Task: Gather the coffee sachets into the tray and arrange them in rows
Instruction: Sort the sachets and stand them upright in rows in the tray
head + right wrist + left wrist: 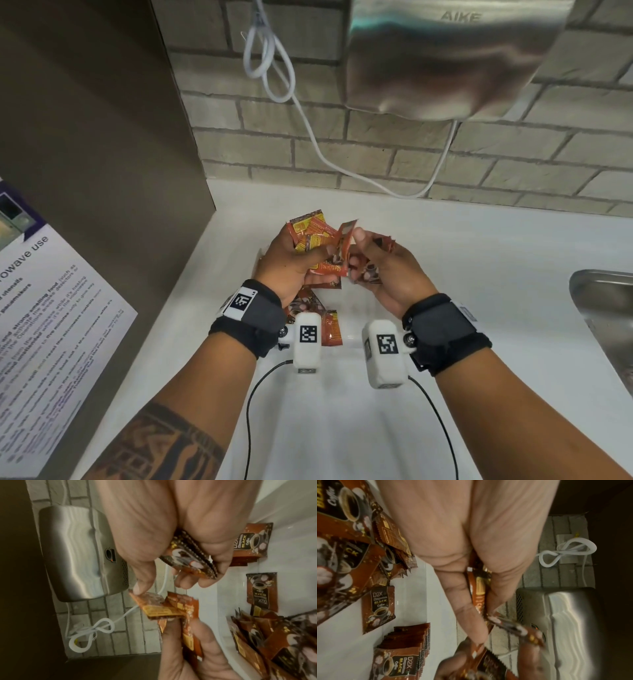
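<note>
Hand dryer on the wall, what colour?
Brushed silver steel hand dryer; clearest in head view.

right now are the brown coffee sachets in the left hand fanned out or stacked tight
Fanned out. The left hand grips several brown and orange coffee sachets splayed at different angles, while the right hand pinches one sachet's corner.

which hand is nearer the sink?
Right. The right hand is on the sink's side of the counter; the left hand is beyond it, toward the brown panel.
</note>
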